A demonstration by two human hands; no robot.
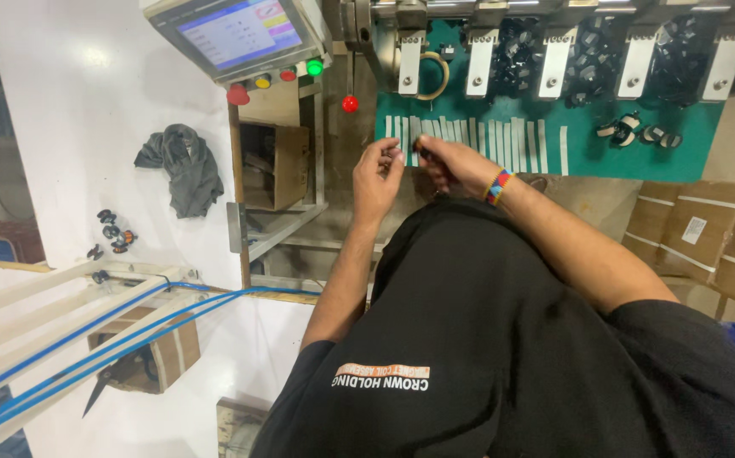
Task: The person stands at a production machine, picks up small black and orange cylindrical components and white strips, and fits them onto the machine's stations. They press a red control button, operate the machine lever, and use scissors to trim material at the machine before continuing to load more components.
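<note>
A grey rag (183, 166) lies crumpled on the white table (71, 102) at far left, with bare surface around it; just below it, near the table's front edge, sit a few small black parts (113, 231), too clustered to count surely. 2 blue tubes (88, 339) run along white rails at the lower left corner. A tilted screen (236, 32) overhangs the table's right edge, with 4 round lamps under it: red, yellow, red, green (315, 66). An open carton (276, 165) stands in the gap below. The left hand (378, 174) is raised at the front left corner of the green mat (588, 161), fingers curled and pinched together on a small dark part (421, 150). The right hand (456, 163), with a beaded wristband (498, 186), meets it just beside, fingertips closed on the same part; the part itself is too small to make out. Behind the hands a row of roughly 15 white strips (478, 136) lines the mat's front edge, leaving little free room. 5 white brackets (554, 59) hang along the mat's back edge, and about 4 black rings (639, 131) lie toward its right end. 3 cartons (707, 237) stack at far right.
</note>
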